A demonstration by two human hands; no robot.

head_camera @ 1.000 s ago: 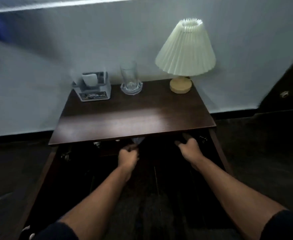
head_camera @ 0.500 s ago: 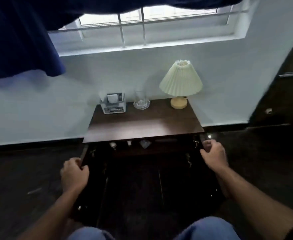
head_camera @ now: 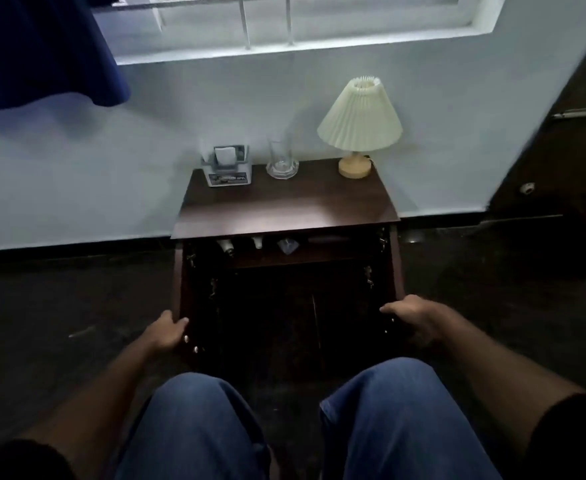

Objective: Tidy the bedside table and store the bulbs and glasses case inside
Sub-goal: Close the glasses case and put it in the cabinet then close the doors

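Note:
The dark wooden bedside table (head_camera: 284,209) stands against the wall with both front doors swung open. On its inner shelf lie two white bulbs (head_camera: 225,245) (head_camera: 257,241), a small pale bluish object (head_camera: 287,244) and a long dark shape (head_camera: 326,239) that may be the glasses case. My left hand (head_camera: 167,332) wraps around the outer edge of the left door (head_camera: 178,271). My right hand (head_camera: 412,315) curls over the outer edge of the right door (head_camera: 397,268). The lower compartment is too dark to see into.
On the tabletop stand a white box of small items (head_camera: 227,168), a drinking glass on a glass coaster (head_camera: 281,161) and a cream pleated lamp (head_camera: 359,126). A dark door (head_camera: 561,150) is at the right. My knees in blue jeans (head_camera: 388,417) fill the foreground.
My hands came out of the cabinet's middle and spread onto the outer edges of the two open doors. The view pulled back, bringing the window and my knees into sight.

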